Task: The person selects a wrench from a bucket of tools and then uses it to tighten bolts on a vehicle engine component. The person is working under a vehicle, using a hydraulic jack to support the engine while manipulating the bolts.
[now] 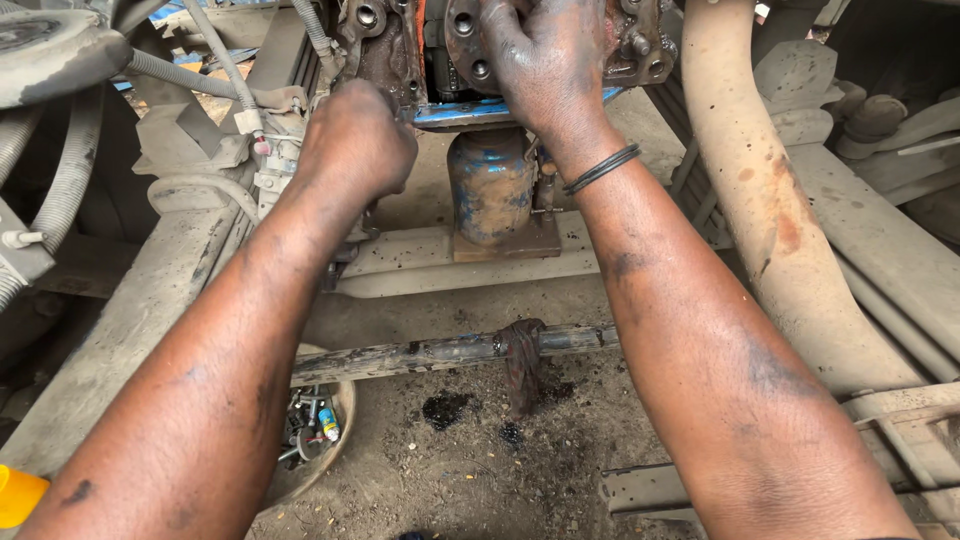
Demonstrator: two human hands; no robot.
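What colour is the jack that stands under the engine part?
The jack is blue, much covered with brown rust and dirt; the head view shows it, between the two forearms.

Two hands, the left hand (352, 140) and the right hand (545, 62), at the top centre; one blue bottle jack (490, 185) below them; one long bar (450, 352) across the middle; one rag (522, 362) tied around it; one yellow object (15, 495) at the lower left corner

Both greasy forearms reach forward, the left hand (355, 140) fisted, the right hand (548, 62) spread flat.
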